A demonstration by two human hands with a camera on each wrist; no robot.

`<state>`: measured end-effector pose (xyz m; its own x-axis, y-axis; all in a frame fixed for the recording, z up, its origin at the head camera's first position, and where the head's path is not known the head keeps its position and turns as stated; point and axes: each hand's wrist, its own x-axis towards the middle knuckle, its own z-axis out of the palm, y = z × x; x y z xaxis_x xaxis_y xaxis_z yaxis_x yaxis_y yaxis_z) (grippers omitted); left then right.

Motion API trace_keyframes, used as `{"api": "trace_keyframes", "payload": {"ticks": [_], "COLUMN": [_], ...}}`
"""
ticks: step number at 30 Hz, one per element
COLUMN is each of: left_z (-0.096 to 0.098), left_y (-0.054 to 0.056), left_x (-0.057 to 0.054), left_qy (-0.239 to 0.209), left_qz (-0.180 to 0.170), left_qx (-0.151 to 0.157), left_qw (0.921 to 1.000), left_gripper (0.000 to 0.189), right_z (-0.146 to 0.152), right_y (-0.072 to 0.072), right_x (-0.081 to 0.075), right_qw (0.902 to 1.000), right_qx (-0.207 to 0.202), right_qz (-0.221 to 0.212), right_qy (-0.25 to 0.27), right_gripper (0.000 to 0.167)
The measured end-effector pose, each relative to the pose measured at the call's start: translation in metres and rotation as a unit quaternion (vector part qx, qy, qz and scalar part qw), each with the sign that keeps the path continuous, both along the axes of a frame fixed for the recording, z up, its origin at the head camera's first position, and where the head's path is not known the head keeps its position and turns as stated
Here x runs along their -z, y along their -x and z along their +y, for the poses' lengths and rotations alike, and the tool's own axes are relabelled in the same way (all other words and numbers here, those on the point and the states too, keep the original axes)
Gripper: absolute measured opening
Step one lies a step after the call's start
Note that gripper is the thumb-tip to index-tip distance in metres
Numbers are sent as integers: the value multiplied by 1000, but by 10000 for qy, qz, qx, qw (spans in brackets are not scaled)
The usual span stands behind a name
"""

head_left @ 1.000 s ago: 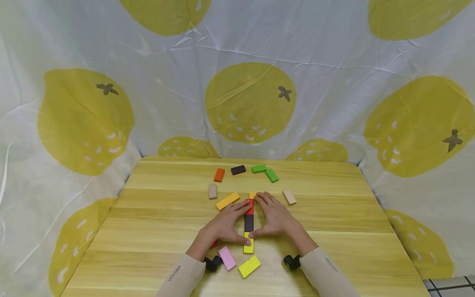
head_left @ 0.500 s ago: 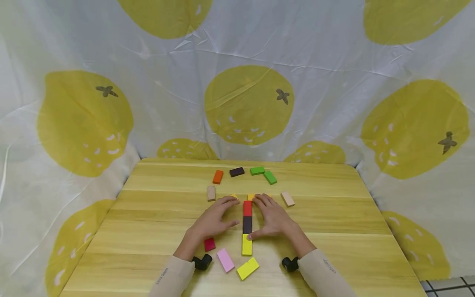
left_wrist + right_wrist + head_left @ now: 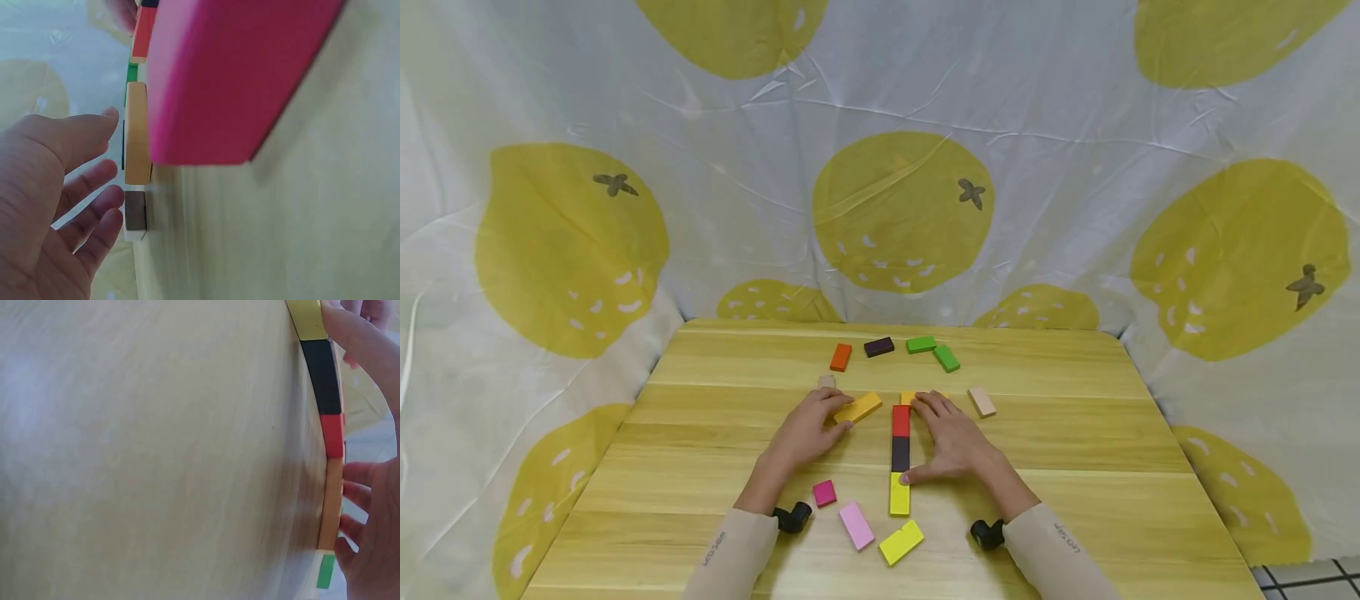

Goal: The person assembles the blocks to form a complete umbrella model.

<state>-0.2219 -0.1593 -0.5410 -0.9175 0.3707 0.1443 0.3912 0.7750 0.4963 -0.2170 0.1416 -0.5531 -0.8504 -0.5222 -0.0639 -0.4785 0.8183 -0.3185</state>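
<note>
My left hand [image 3: 803, 429] is at the near-left end of a loose orange-yellow block [image 3: 862, 407]. In the left wrist view its thumb and fingers are spread apart beside that block [image 3: 136, 134]. A straight line of blocks lies in the middle: yellow [image 3: 899, 495], black [image 3: 900, 455] and red [image 3: 901, 421]. Across its far end is another orange block [image 3: 331, 503], mostly hidden in the head view by my right fingers. My right hand [image 3: 957, 437] rests over the line, its thumb on the yellow block and its fingertips on that orange block.
Nearer me lie a magenta block [image 3: 824, 493], a pink block [image 3: 856, 526] and a yellow block [image 3: 901, 543]. Farther back are orange-red [image 3: 840, 357], black [image 3: 878, 347] and two green blocks [image 3: 921, 344]. Plain wooden blocks sit left and right [image 3: 981, 402]. A lemon-print curtain [image 3: 902, 100] hangs behind.
My left hand has drawn away from the line of blocks, moving left to the loose orange-yellow block. The magenta block has come into full view. My right hand stays in place.
</note>
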Motion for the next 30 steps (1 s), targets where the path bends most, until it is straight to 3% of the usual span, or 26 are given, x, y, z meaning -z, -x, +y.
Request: {"api": "trace_keyframes", "payload": {"ticks": [20, 30], "left_z": [13, 24], "left_y": [20, 28], "left_x": [8, 7], "left_qy": [176, 586], "left_qz": [136, 588], "left_qx": [135, 205], "left_qw": [9997, 9963], "left_gripper": [33, 26], "right_z": [1, -1], "right_y": [2, 1], "right_x": [0, -1], "right_qw": [9999, 9999], "right_qx": [37, 78], "right_qz": [-9, -94], "right_qy": [120, 38], "right_gripper": [134, 134]}}
